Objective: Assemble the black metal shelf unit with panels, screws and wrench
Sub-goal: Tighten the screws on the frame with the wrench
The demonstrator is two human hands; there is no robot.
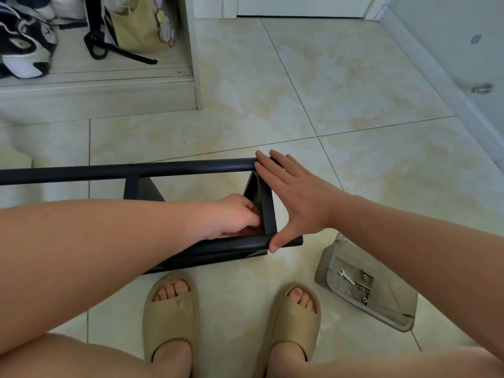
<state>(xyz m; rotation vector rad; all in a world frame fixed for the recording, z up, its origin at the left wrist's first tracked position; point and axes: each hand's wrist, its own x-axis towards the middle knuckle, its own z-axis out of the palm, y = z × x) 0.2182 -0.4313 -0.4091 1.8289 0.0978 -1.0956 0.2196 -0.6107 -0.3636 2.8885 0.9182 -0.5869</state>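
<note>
Reaches with the left hand into the black shelf unit, fingers curled against the inner face of the end panel; cannot tell whether anything is pinched there. Lays the right hand flat over the same end from outside, fingers straight and spread, fingertips on the far bar, thumb on the near bar. Shelf unit on its side on the tiled floor, just ahead of two feet in beige sandals. To the right, under the right forearm, a grey tray holding a small wrench and a few screws. Farther off at top left, a low cabinet with shoes and a pale bag.
</note>
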